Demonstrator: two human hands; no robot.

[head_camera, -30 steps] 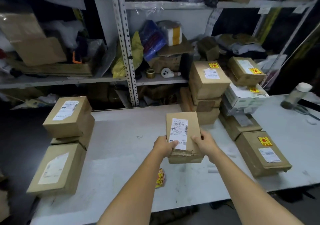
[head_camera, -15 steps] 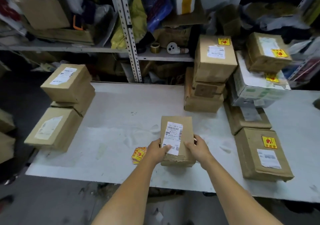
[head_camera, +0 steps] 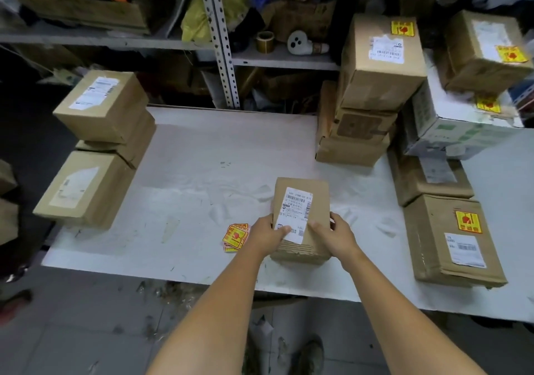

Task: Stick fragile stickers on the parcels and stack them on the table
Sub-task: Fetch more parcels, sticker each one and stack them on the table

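Observation:
A small brown parcel [head_camera: 302, 198] with a white shipping label rests on the white table [head_camera: 202, 172] near its front edge. My left hand [head_camera: 267, 234] grips its near left side, thumb on the label. My right hand [head_camera: 336, 234] grips its near right side. A small pile of yellow-and-red fragile stickers [head_camera: 235, 236] lies on the table just left of my left hand. On the right, stacked parcels [head_camera: 381, 65] and a flat parcel [head_camera: 450, 239] carry fragile stickers. Two stacks of parcels [head_camera: 101, 106] without such stickers stand at the left edge.
A white printed carton [head_camera: 453, 132] sits among the right-hand stacks. Behind the table a metal shelf rack [head_camera: 219, 42] holds bags, boxes, a tape roll [head_camera: 264, 42] and clutter. The littered floor [head_camera: 86, 325] and one shoe show below the table's front edge.
The parcel has come down from mid-air onto the table near the front edge, both hands still gripping it. The camera has tilted down and the sticker pile now shows fully.

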